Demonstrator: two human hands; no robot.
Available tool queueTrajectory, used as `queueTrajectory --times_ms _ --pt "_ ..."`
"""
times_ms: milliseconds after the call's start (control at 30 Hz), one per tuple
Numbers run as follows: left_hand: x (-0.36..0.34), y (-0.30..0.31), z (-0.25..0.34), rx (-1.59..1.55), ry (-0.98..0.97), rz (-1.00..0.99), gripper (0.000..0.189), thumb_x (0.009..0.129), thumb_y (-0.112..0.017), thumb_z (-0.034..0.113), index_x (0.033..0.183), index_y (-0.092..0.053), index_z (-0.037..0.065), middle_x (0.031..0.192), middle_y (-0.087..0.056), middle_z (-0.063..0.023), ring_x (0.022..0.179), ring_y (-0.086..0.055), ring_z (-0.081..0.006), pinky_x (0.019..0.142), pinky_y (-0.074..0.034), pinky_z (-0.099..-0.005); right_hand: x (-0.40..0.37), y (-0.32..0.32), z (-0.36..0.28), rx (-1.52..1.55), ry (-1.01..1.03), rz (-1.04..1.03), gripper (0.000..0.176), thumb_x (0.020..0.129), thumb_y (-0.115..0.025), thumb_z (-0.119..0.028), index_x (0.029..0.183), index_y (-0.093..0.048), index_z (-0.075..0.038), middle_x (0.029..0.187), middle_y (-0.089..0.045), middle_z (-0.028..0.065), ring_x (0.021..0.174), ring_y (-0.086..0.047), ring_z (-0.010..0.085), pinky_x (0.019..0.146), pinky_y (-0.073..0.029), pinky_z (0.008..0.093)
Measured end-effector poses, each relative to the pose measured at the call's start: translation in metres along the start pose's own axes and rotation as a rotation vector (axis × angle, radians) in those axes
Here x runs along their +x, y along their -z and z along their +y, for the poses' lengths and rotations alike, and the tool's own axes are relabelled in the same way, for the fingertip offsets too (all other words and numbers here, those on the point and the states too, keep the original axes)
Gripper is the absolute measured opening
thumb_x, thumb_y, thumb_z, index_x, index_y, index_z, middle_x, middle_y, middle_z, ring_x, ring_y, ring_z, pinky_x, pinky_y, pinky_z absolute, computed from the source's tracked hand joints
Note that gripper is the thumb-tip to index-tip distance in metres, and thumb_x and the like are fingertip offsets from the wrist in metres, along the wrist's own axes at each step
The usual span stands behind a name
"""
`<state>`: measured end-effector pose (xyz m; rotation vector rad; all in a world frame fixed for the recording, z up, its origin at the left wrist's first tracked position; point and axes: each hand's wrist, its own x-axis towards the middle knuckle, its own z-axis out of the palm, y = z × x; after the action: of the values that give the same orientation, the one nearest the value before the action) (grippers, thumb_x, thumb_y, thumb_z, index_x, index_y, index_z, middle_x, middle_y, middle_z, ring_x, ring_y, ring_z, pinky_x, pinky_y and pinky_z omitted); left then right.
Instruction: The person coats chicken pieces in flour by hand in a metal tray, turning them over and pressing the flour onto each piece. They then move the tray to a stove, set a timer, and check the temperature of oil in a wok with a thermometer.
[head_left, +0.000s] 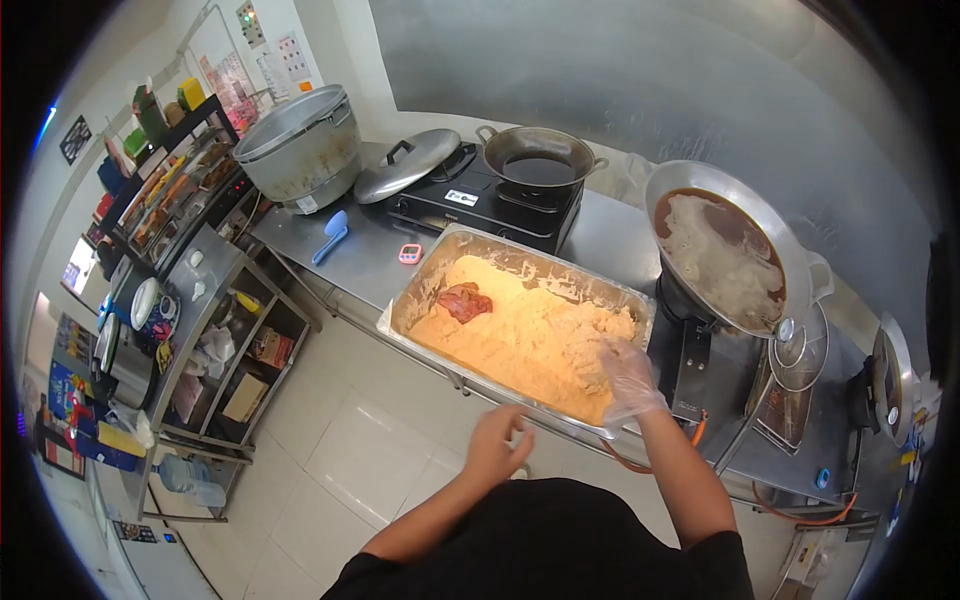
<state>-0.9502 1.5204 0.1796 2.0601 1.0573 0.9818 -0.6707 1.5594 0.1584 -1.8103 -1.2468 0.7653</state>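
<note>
A deep metal tray holds pale orange breading flour. At its left lies a dark red piece of raw meat. My right hand, in a clear plastic glove, is in the flour at the right end, beside clumpy flour-coated lumps. Its fingertips blend with the coating, so I cannot make out whether they grip anything. Just in front of the tray's near edge, my left hand is bare and empty, its fingers loosely bent with the thumb apart.
Behind the tray, a wok of dark oil sits on a black gas stove. Foaming oil fills a large wok at the right, near wire strainers. A red timer and blue-handled tool lie left.
</note>
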Motion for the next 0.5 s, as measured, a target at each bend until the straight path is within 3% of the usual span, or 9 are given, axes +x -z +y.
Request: queueTrajectory --times_ms 133,233,333,500 --pt "-0.013 0.030 -0.040 -0.098 0.326 0.124 0.033 0.084 -0.071 0.012 0.112 -0.055 0.005 0.079 -0.056 -0.0040 0.063 -0.052 -0.0153 0.063 -0.045 -0.0306 0.042 -0.021 -0.023 -0.578 0.134 -0.088 0.066 0.085 -0.065 -0.044 0.125 -0.057 0.007 0.122 -0.062 0.0276 0.118 -0.057 0.0396 0.102 -0.043 0.0443" --pt "-0.010 0.036 -0.060 -0.258 0.536 0.161 0.032 0.088 -0.067 0.012 0.115 -0.052 0.004 0.084 -0.055 -0.0038 0.068 -0.052 -0.0117 0.064 -0.045 -0.0267 0.074 -0.050 -0.011 -0.720 -0.046 -0.250 0.076 0.081 -0.067 -0.046 0.132 -0.050 0.008 0.127 -0.058 0.0276 0.120 -0.055 0.0383 0.104 -0.042 0.0427" --pt "-0.002 0.035 -0.084 -0.657 0.795 0.226 0.032 0.092 -0.063 0.013 0.119 -0.048 0.004 0.093 -0.055 -0.0046 0.074 -0.052 -0.0113 0.066 -0.046 -0.0262 0.093 -0.077 0.008 -0.692 -0.201 -0.157 0.078 0.077 -0.070 -0.048 0.132 -0.050 0.004 0.128 -0.057 0.0276 0.118 -0.056 0.0392 0.101 -0.044 0.0425" --pt "0.001 0.041 -0.095 -0.666 0.761 0.235 0.033 0.095 -0.060 0.016 0.123 -0.047 0.004 0.100 -0.055 -0.0062 0.080 -0.053 -0.0120 0.073 -0.047 -0.0262 0.089 -0.093 0.023 -0.469 -0.005 -0.293 0.057 0.075 -0.071 -0.043 0.116 -0.061 -0.005 0.119 -0.061 0.0266 0.110 -0.060 0.0379 0.094 -0.048 0.0413"
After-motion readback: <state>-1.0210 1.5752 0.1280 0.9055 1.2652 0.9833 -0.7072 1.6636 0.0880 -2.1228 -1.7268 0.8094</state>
